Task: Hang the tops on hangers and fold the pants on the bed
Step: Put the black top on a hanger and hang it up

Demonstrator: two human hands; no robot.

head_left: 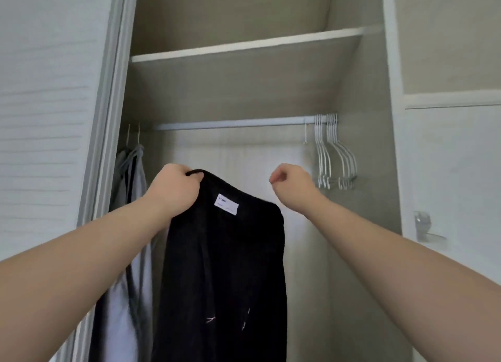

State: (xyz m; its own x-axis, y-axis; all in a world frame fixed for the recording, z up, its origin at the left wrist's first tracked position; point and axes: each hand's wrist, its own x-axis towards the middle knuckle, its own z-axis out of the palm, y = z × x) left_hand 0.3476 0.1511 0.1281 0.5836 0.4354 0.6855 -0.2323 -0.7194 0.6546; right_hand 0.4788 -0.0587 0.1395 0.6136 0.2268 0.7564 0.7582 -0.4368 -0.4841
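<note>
The left hand (pixel 176 188) grips a black top (pixel 227 266) by its upper edge, fingers curled tight round a bunched bit of cloth beside the neck, so the garment hangs full length in front of the open closet with its white label (pixel 226 204) facing the camera. Held high like this, the top drapes straight and its neck opening stays reachable for a hanger, which it does not yet have. The left arm reaches forward and up, wrist raised. The right hand (pixel 291 184) is lifted to about the same height, well apart from the cloth, its fingers curled into a loose fist that seems to hold nothing. It sits between the top and a bunch of empty white hangers (pixel 334 155) at the right end of the rod (pixel 233 124), so taking 1 looks like the likely next move. Gray clothes (pixel 130 199) already hang at the rod's left end, just behind the left wrist.
</note>
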